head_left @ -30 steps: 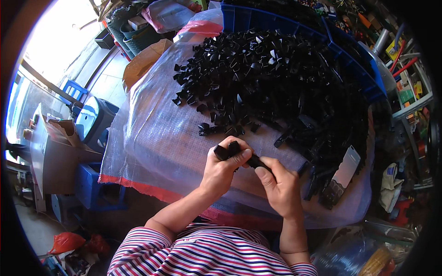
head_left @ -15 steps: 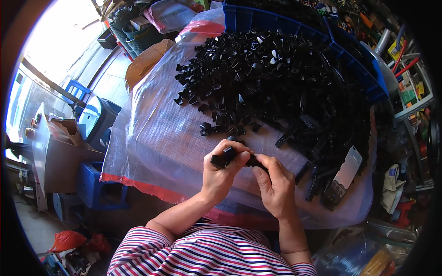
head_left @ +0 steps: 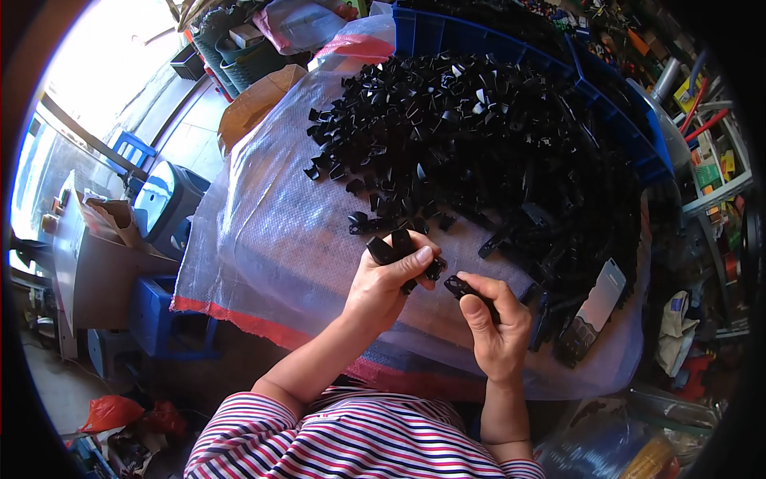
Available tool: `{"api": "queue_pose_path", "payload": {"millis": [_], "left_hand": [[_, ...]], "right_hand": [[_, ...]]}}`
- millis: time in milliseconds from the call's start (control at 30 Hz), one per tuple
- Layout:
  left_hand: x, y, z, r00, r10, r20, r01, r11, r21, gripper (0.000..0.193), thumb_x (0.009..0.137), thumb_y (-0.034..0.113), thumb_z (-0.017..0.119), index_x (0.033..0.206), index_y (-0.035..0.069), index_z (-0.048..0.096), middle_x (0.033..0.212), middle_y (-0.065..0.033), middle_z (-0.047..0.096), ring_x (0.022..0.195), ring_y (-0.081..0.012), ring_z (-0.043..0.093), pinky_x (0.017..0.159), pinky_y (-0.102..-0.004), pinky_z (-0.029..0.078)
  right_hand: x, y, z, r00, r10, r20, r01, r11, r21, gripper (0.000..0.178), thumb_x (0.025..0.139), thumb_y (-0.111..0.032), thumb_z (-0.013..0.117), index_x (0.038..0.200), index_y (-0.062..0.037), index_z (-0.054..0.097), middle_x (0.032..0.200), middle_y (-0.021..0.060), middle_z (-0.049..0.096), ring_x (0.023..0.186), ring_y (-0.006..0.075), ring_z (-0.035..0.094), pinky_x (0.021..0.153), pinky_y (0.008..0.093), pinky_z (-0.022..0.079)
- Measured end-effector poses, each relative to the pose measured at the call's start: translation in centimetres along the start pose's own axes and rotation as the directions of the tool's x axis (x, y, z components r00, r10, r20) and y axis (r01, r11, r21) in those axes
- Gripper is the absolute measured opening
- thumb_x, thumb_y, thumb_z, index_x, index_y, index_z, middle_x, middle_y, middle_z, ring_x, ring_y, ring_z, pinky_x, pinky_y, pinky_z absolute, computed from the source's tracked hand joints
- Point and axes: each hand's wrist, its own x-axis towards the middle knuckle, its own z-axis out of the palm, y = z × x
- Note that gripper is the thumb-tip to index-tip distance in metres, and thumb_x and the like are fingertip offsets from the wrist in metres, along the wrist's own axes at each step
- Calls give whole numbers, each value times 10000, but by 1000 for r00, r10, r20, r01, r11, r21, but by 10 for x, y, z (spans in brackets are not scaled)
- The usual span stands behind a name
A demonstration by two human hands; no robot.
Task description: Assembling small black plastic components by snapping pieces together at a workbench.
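Observation:
Closed around several black plastic parts (head_left: pixel 381 251) is my left hand (head_left: pixel 375 287), with ends poking out past the thumb and below the fingers. My right hand (head_left: pixel 500 327), just to its right, pinches a narrow black plastic piece (head_left: pixel 457 286) between thumb and fingers. A small gap separates that piece from the parts in the left hand. Both hands are above the near part of a pale woven plastic sheet (head_left: pixel 279 239). Beyond them lies a big heap of small curved black plastic parts (head_left: pixel 431 128), with longer black strips on its right side.
A flat object with a pale shiny surface (head_left: pixel 600 295) lies at the sheet's right. Behind the heap stands a blue plastic crate (head_left: pixel 511 49). Crowded shelves (head_left: pixel 718 188) line the right. At left are a blue stool (head_left: pixel 163 319) and a beige box-like table (head_left: pixel 108 275).
My hands have come apart: the right one moved a little right and nearer with its black piece. The parts in my left hand have turned and show more.

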Motion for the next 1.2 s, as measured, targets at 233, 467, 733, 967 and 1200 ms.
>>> {"api": "queue_pose_path", "payload": {"millis": [233,467,733,967,1200], "left_hand": [[-4,-1,5,991,125,48,-132,969,207,138,801,121,660,861,19,590,789,-31,577,686,-97,520,587,-230,435],[-13,-1,14,933,356,51,-324,771,548,85,804,45,623,845,0,564,728,-35,592,580,-73,511,516,-206,418],[-16,-4,16,1000,10,2,-10,999,46,257,856,241,548,987,20,555,919,-69,566,859,-164,538,791,-287,419],[-3,19,-16,963,-183,200,253,873,-418,313,878,195,516,1160,59,494,1163,-139,553,1060,-264,544,833,-421,473],[33,76,-67,907,390,-158,-347,906,243,233,685,5,659,897,-17,566,741,-67,560,649,-182,564,629,-294,468]], "right_hand": [[0,1,1,999,17,27,-16,997,-70,223,858,-175,599,970,16,583,815,112,638,681,161,609,611,250,477],[0,4,16,997,71,13,-71,997,-25,166,874,-161,576,895,-4,527,703,65,584,611,116,544,550,241,438],[10,-1,32,998,34,-47,-36,998,-42,231,900,-218,533,914,4,468,772,102,562,693,159,562,623,265,453],[44,2,-13,976,-153,157,213,488,-847,287,797,-50,526,1073,-87,598,1181,138,490,1043,298,462,896,373,373],[40,26,-24,940,-281,193,281,319,-905,148,740,-25,591,886,-45,598,1151,127,533,1105,275,444,907,395,342]]}}
